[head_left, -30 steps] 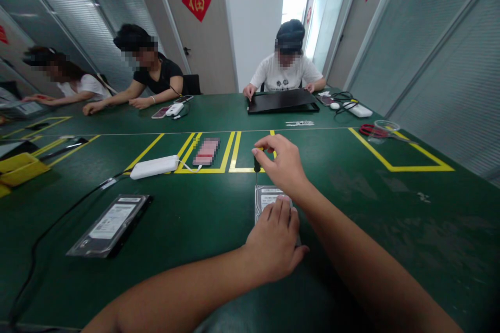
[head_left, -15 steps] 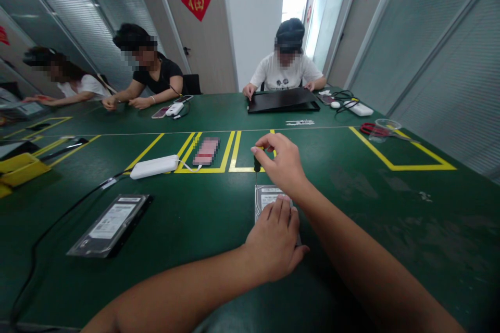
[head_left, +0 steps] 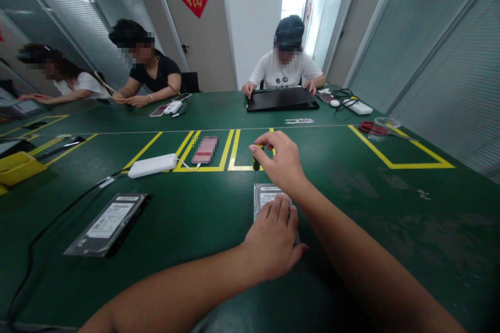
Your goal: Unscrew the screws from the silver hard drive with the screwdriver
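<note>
Pinching screwdriver (head_left: 256, 163) in right hand (head_left: 284, 160), clamping hard drive (head_left: 261, 199) under left hand (head_left: 270, 243); apparently turning a screw, next needing steady alignment.

the left hand (head_left: 271, 242) hides most of the hard drive (head_left: 262, 199) beneath it. the right hand (head_left: 282, 158) covers part of the screwdriver (head_left: 256, 160), whose tip is too small to tell what it touches. both forearms are cut off by the bottom edge, and the yellow bin (head_left: 23, 167) by the left. pixelation masks the phone (head_left: 205, 150) screen and three people's faces. the small scraps (head_left: 423, 194) at right are too tiny to identify.
</note>
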A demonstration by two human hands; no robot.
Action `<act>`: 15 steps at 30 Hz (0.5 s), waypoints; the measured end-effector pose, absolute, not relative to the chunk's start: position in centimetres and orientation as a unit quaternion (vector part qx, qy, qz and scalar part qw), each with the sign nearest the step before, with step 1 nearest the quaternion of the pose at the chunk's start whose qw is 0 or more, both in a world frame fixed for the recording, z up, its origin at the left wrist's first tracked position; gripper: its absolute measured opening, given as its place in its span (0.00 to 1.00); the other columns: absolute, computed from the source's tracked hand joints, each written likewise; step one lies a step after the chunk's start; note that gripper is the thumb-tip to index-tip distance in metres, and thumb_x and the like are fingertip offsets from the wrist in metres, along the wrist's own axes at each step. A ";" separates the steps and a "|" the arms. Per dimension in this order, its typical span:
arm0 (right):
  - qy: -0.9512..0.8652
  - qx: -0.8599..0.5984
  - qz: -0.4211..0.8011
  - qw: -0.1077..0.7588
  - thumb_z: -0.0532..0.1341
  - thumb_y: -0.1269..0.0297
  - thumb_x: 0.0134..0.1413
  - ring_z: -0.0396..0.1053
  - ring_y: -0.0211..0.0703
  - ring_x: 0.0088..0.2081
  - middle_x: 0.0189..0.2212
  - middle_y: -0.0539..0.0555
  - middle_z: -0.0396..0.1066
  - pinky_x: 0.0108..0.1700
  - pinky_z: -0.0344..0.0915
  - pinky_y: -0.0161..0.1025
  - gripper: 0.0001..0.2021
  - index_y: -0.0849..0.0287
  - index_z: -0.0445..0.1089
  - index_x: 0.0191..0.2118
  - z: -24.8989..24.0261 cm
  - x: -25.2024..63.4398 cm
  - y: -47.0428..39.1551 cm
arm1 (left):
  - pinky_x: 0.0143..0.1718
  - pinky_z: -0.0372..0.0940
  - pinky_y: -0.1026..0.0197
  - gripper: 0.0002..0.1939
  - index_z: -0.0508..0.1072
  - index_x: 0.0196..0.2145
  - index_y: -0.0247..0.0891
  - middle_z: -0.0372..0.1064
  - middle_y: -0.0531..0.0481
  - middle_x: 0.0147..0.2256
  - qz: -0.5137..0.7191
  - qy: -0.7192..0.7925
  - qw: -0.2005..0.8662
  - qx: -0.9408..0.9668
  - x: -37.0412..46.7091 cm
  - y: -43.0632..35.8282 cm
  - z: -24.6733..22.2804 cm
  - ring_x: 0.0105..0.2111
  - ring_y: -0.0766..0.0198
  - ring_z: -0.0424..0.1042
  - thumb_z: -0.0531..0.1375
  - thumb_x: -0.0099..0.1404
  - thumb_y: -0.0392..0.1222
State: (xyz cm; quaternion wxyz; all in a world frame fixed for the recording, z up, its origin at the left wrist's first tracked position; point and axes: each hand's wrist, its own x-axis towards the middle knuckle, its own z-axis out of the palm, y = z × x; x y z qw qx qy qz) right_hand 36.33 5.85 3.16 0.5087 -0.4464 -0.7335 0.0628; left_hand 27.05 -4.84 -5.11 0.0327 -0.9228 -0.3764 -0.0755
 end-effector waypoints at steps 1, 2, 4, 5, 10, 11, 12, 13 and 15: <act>-0.734 -0.449 0.061 0.506 0.61 0.61 0.59 0.66 0.44 0.37 0.32 0.52 0.71 0.42 0.61 0.42 0.06 0.55 0.70 0.32 3.2 36.3 5.8 | 0.64 0.50 0.44 0.37 0.62 0.62 0.26 0.58 0.29 0.63 -0.076 -0.376 0.031 -0.923 27.0 -4.8 -5.1 0.66 0.39 0.52 0.51 0.71 0.62; -0.734 -0.452 0.059 0.504 0.61 0.61 0.59 0.66 0.44 0.37 0.32 0.51 0.71 0.42 0.60 0.42 0.06 0.54 0.70 0.32 3.2 36.3 5.8 | 0.64 0.50 0.44 0.37 0.61 0.62 0.26 0.58 0.29 0.63 -0.077 -0.375 0.029 -0.923 27.0 -4.8 -5.1 0.66 0.39 0.52 0.51 0.71 0.63; -0.733 -0.452 0.061 0.505 0.61 0.62 0.59 0.66 0.43 0.36 0.32 0.51 0.71 0.42 0.60 0.42 0.05 0.54 0.70 0.32 3.1 36.3 5.9 | 0.64 0.50 0.44 0.38 0.60 0.63 0.27 0.57 0.30 0.64 -0.079 -0.375 0.023 -0.923 27.0 -4.8 -5.0 0.67 0.39 0.51 0.51 0.71 0.63; -0.731 -0.450 0.063 0.509 0.61 0.62 0.58 0.66 0.43 0.36 0.32 0.51 0.71 0.42 0.61 0.42 0.04 0.54 0.70 0.33 3.1 36.3 5.9 | 0.64 0.50 0.44 0.38 0.59 0.64 0.27 0.57 0.30 0.64 -0.080 -0.375 0.020 -0.923 27.0 -4.8 -5.0 0.67 0.39 0.51 0.51 0.71 0.63; -0.728 -0.449 0.060 0.515 0.61 0.65 0.58 0.67 0.43 0.36 0.33 0.52 0.73 0.42 0.61 0.42 0.02 0.54 0.69 0.35 3.0 36.2 5.8 | 0.65 0.49 0.44 0.38 0.58 0.64 0.27 0.56 0.30 0.64 -0.086 -0.371 0.006 -0.924 26.8 -4.8 -4.7 0.67 0.40 0.52 0.50 0.71 0.63; -0.729 -0.450 0.058 0.512 0.60 0.65 0.58 0.67 0.43 0.36 0.33 0.52 0.73 0.42 0.61 0.42 0.02 0.54 0.69 0.34 3.0 36.2 5.8 | 0.65 0.49 0.44 0.38 0.59 0.64 0.28 0.56 0.30 0.64 -0.087 -0.372 0.004 -0.924 26.8 -4.9 -4.7 0.67 0.40 0.52 0.50 0.71 0.63; -0.731 -0.449 0.057 0.511 0.60 0.65 0.59 0.67 0.44 0.36 0.33 0.52 0.73 0.42 0.61 0.42 0.02 0.54 0.69 0.34 3.0 36.2 5.8 | 0.65 0.49 0.44 0.37 0.59 0.64 0.28 0.56 0.30 0.64 -0.088 -0.373 0.002 -0.923 26.8 -4.9 -4.8 0.67 0.40 0.52 0.51 0.71 0.63; -0.730 -0.447 0.056 0.513 0.60 0.64 0.59 0.67 0.44 0.36 0.34 0.52 0.72 0.42 0.62 0.42 0.03 0.54 0.69 0.34 3.0 36.2 5.8 | 0.65 0.49 0.44 0.37 0.59 0.64 0.28 0.56 0.30 0.64 -0.090 -0.374 0.001 -0.923 26.8 -4.9 -4.8 0.67 0.40 0.52 0.51 0.71 0.63; -0.727 -0.445 0.055 0.520 0.61 0.61 0.59 0.67 0.44 0.37 0.34 0.52 0.72 0.43 0.62 0.42 0.05 0.54 0.70 0.34 3.0 36.2 5.8 | 0.65 0.50 0.43 0.37 0.58 0.64 0.29 0.56 0.31 0.65 -0.093 -0.375 -0.003 -0.922 26.7 -4.9 -4.8 0.67 0.40 0.52 0.51 0.71 0.62</act>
